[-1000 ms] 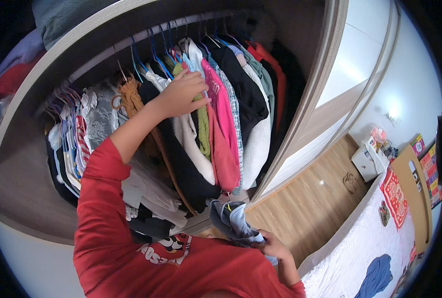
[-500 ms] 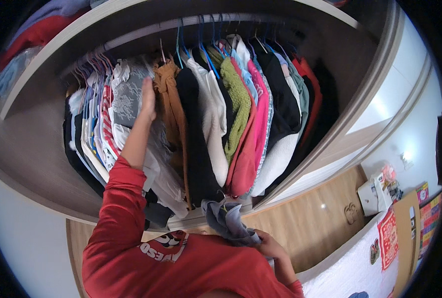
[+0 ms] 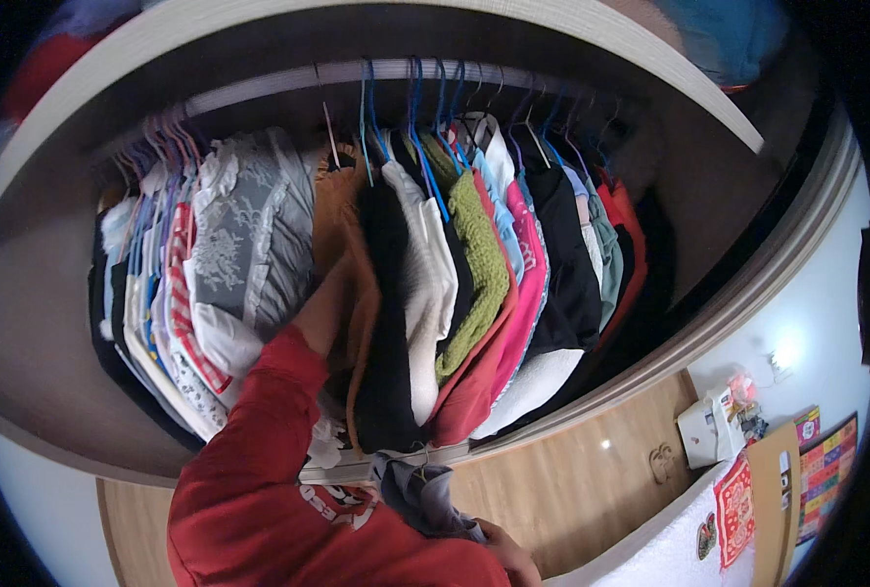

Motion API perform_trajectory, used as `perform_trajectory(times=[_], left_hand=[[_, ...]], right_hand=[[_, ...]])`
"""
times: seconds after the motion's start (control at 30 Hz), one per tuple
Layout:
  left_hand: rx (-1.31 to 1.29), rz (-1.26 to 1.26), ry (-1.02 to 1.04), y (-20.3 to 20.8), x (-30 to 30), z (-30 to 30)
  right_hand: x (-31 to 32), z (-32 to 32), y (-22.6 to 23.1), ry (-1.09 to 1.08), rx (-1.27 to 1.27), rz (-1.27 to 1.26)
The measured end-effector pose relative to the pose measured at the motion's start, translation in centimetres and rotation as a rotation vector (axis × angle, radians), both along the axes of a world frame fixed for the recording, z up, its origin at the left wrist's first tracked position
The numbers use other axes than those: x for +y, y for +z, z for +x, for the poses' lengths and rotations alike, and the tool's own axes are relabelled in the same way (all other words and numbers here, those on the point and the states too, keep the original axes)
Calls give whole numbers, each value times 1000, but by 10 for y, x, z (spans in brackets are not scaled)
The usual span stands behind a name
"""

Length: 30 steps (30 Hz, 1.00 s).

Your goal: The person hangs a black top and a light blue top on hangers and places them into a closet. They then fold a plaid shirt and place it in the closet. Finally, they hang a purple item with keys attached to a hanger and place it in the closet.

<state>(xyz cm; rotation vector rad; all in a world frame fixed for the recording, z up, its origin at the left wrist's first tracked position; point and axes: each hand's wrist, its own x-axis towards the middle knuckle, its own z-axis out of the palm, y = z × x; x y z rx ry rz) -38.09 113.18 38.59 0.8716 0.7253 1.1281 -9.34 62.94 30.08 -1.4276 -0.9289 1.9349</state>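
My left forearm [image 3: 323,315], in a red sleeve, reaches between the grey-and-white lace garment [image 3: 244,230] and the brown garment with a ruffled neck [image 3: 340,220]. My left hand is in among the clothes beside the brown one, its fingers hidden. Low in front of me, my right hand [image 3: 506,554] is closed on a grey-blue garment [image 3: 417,497] bunched around its hanger, whose hook points up. Right of the brown garment hang a black one [image 3: 384,293], a white one [image 3: 425,254] and a green knitted one [image 3: 476,284].
A metal rail [image 3: 288,86] runs across the wardrobe, with several coloured hangers on it. Striped and white clothes [image 3: 176,293] crowd the left end; pink, black and red ones fill the right. Beyond the wardrobe's edge lie a wooden floor [image 3: 572,489] and a white-covered bed [image 3: 660,533].
My left hand has moved down from the lace garment in among the clothes by the brown one. The lace garment now spreads wider to the left. My right hand keeps the grey-blue garment.
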Motion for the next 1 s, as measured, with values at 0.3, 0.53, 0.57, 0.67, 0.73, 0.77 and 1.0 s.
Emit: perform_trajectory(times=[0.3,0.53,0.57,0.67,0.73,0.77,1.0], left_hand=[[133,36,-173,-3,1,46],[255,122,-235,21,-23,25],[285,128,-179,19,-28,18],[390,145,181,2,-41,-12],[487,147,485,-14,-48,-29],[505,40,579,6,-73,-41],[445,-90,488,-113,-10,-167]], right_hand=[[14,-26,18,23,56,91],[95,-92,60,220,-47,239],[106,-103,71,235,-63,264],[126,-130,92,206,-61,351],[126,-139,62,46,-90,445],[126,-142,65,42,-41,482],[129,-169,164,103,4,593]])
